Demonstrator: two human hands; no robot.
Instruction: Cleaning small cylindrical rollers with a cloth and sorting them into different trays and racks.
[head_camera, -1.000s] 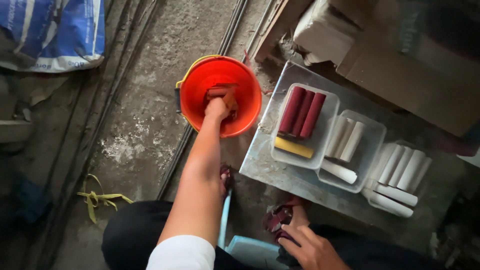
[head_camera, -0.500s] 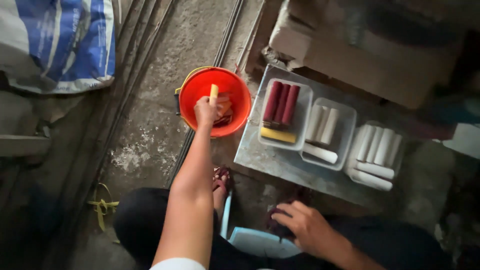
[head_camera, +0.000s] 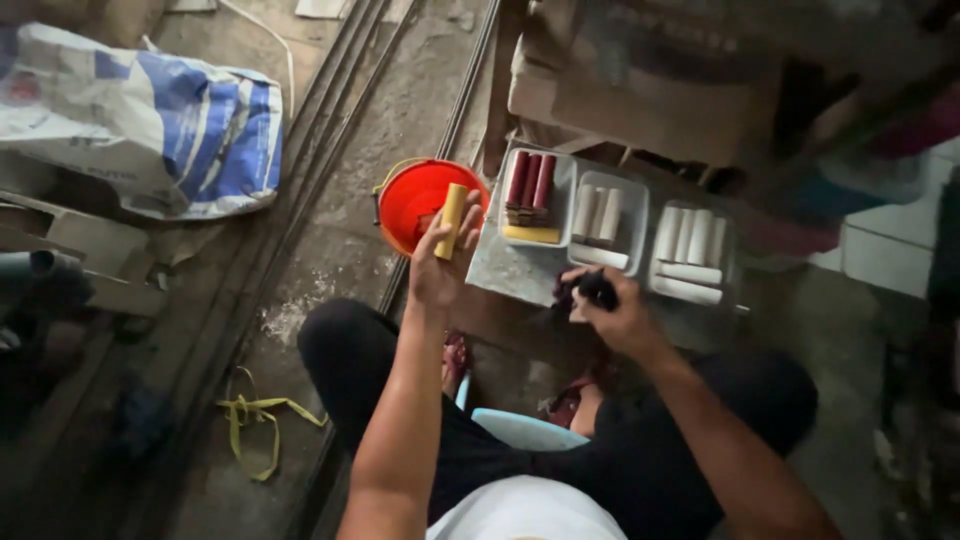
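One yellow stick (head_camera: 452, 220) is now lifted clear of the red bucket (head_camera: 412, 195), pinched upright in the left hand (head_camera: 440, 262), where a second ago that hand reached inside. The right hand (head_camera: 612, 312) has closed round a dark cloth (head_camera: 590, 291) beside the trays (head_camera: 617, 250).

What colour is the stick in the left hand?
The stick in the left hand is pale yellow, seen in the head view.
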